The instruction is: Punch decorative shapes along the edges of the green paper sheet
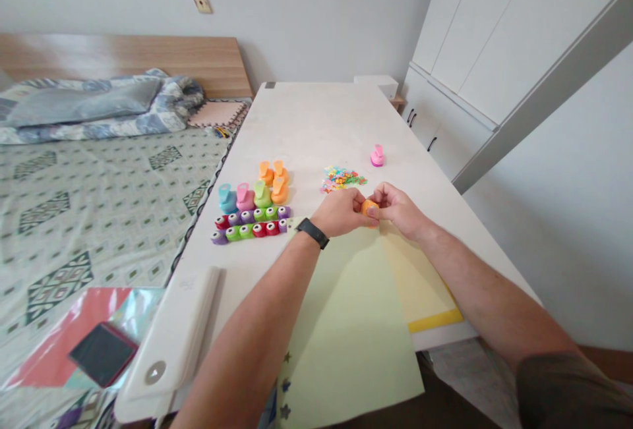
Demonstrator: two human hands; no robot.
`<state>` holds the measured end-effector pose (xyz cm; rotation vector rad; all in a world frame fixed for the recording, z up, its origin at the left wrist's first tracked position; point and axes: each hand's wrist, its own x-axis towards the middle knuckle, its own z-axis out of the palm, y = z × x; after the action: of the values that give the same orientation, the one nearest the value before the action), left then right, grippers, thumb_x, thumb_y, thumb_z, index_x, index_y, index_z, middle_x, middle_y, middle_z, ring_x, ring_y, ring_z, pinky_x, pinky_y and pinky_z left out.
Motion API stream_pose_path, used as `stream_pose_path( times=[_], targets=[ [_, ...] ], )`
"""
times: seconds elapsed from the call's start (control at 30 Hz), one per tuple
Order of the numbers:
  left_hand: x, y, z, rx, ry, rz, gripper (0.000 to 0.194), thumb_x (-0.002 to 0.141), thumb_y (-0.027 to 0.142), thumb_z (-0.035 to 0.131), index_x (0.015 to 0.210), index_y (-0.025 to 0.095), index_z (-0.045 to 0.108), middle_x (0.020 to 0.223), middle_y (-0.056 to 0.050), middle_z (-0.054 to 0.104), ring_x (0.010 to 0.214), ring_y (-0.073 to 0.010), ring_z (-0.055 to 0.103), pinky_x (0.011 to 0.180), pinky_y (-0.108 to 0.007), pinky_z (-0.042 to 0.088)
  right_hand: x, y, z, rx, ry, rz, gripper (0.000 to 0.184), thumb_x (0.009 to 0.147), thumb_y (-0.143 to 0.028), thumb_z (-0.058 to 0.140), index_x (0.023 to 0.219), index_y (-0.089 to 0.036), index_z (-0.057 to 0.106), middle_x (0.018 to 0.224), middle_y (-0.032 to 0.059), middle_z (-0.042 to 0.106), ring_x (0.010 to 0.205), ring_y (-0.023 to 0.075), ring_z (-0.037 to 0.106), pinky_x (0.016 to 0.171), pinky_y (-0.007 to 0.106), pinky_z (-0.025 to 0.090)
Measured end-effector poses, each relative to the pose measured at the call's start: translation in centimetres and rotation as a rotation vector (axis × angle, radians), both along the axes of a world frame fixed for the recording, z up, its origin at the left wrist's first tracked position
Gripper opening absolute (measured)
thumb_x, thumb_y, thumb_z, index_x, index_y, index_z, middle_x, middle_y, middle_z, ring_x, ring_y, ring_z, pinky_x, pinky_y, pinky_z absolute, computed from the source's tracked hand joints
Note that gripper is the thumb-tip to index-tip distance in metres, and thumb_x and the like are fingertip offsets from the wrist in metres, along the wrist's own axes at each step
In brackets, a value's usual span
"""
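An orange craft paper punch (368, 207) is between my two hands, at the far edge of a pale green sheet of paper (353, 310). My left hand (341, 210) is closed around the punch from the left, and a black band circles that wrist. From the right, my right hand (398, 210) grips the same punch with thumb and fingers. The fingers partly cover the punch. Star-shaped holes run along the sheet's lower left edge. Beneath it, to the right, lies a yellow sheet (420, 277). Just beyond my hands is a pile of small colourful paper cutouts (341, 178).
Larger punches (262, 195) and rows of small punches (252, 223) stand left on the white table (316, 119). A pink punch (377, 155) stands back right. A long white device (171, 343) lies front left, near a phone (103, 353) on the bed (113, 218).
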<state>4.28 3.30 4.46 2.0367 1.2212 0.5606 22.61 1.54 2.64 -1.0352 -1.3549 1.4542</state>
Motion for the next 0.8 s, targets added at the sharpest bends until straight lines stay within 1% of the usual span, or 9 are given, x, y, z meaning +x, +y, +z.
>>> stream_pose_path(
  times=[0.07,0.17,0.27,0.33,0.43,0.5,0.6,0.7,0.8],
  targets=[
    [0.0,0.0,-0.2,0.002,0.002,0.003,0.047,0.062,0.051,0.081,0.092,0.017,0.070,0.075,-0.001,0.072,0.063,-0.0143,0.062,0.057,-0.024,0.045,0.0,0.1,-0.3,0.004,0.009,-0.004,0.047,0.063,-0.028,0.085,0.077,-0.023,0.041,0.069,-0.0068,0.053,0.059,0.0114,0.049,0.053,0.025,0.037],
    [0.1,0.2,-0.3,0.016,0.021,0.008,0.048,0.064,0.056,0.079,0.091,0.018,0.069,0.074,0.000,0.071,0.062,-0.0145,0.061,0.053,-0.024,0.041,0.0,0.2,-0.7,0.026,-0.012,-0.051,0.045,0.065,-0.029,0.085,0.074,-0.023,0.041,0.068,-0.0065,0.053,0.059,0.0112,0.048,0.053,0.025,0.038],
    [-0.1,0.4,-0.2,0.021,0.059,0.000,0.049,0.064,0.058,0.078,0.092,0.018,0.069,0.074,0.000,0.071,0.062,-0.0152,0.062,0.051,-0.024,0.040,-0.2,0.2,-0.8,0.006,-0.016,-0.044,0.044,0.067,-0.033,0.084,0.076,-0.023,0.042,0.070,-0.0054,0.056,0.058,0.0113,0.049,0.054,0.026,0.039],
    [-0.5,0.3,-0.1,0.033,0.074,-0.022,0.051,0.066,0.061,0.076,0.094,0.019,0.070,0.076,-0.001,0.072,0.064,-0.0162,0.064,0.054,-0.025,0.043,-0.3,0.1,-0.8,-0.017,0.009,-0.012,0.046,0.067,-0.035,0.084,0.077,-0.023,0.041,0.073,-0.0047,0.059,0.059,0.0120,0.051,0.054,0.026,0.040],
    [-1.4,0.0,0.1,0.086,0.081,-0.059,0.053,0.068,0.061,0.075,0.101,0.019,0.070,0.089,-0.004,0.075,0.078,-0.0189,0.069,0.064,-0.026,0.049,-0.3,0.0,-0.5,-0.013,0.015,-0.006,0.048,0.066,-0.036,0.085,0.077,-0.023,0.040,0.077,-0.0036,0.062,0.063,0.0127,0.054,0.057,0.027,0.042],
    [-2.1,-0.2,0.0,0.125,0.111,-0.056,0.053,0.070,0.058,0.075,0.104,0.018,0.070,0.098,-0.006,0.076,0.087,-0.0208,0.070,0.071,-0.027,0.051,-0.2,0.0,-0.4,-0.005,0.003,-0.019,0.048,0.065,-0.035,0.086,0.077,-0.023,0.041,0.081,-0.0028,0.063,0.066,0.0128,0.055,0.060,0.027,0.043],
    [-3.0,-0.5,-0.3,0.194,0.221,-0.037,0.035,0.081,0.047,0.069,0.102,0.018,0.071,0.098,-0.007,0.076,0.091,-0.0226,0.071,0.078,-0.030,0.052,0.1,0.1,-0.4,0.009,-0.013,-0.042,0.046,0.066,-0.035,0.086,0.077,-0.023,0.042,0.084,-0.0018,0.063,0.069,0.0132,0.054,0.063,0.028,0.044],
    [-3.6,-0.7,-0.7,0.218,0.276,-0.034,0.021,0.088,0.036,0.060,0.096,0.020,0.073,0.095,-0.005,0.077,0.088,-0.0214,0.070,0.078,-0.030,0.051,0.4,0.2,-0.4,0.032,-0.036,-0.062,0.046,0.066,-0.037,0.086,0.077,-0.023,0.043,0.085,-0.0011,0.062,0.072,0.0144,0.055,0.066,0.029,0.045],
    [-3.8,-0.9,-1.0,0.208,0.263,-0.010,0.019,0.090,0.030,0.056,0.095,0.021,0.073,0.093,-0.005,0.077,0.086,-0.0198,0.070,0.075,-0.028,0.051,0.4,0.3,-0.6,0.056,-0.027,-0.078,0.044,0.068,-0.039,0.085,0.079,-0.023,0.045,0.087,-0.0007,0.063,0.076,0.0156,0.057,0.070,0.030,0.046]
  ],
)
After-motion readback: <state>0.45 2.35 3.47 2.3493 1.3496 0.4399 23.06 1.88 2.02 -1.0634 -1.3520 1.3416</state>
